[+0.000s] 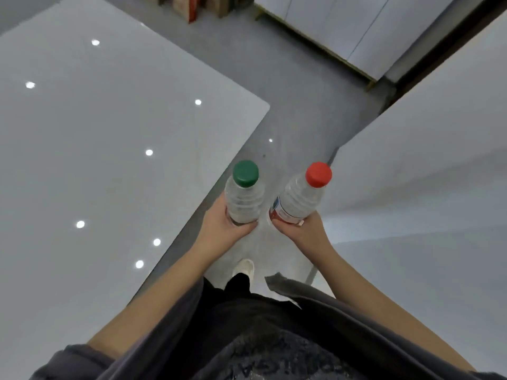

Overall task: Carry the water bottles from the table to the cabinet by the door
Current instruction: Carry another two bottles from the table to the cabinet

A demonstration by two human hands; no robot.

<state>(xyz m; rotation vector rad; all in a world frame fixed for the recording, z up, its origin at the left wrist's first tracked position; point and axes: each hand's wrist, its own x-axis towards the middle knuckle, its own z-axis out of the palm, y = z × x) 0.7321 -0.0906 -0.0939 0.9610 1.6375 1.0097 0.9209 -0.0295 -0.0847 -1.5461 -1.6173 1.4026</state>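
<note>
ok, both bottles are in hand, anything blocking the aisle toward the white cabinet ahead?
Nothing visible. The left hand holds the green-capped bottle, the right hand the red-capped bottle, and the floor between the left table and right table lies bare up to the white cabinet. Wooden pieces stand left of it.

Dark grey short-sleeved shirt (343, 319), black trousers (239, 283), white shoe (245, 267).
</note>
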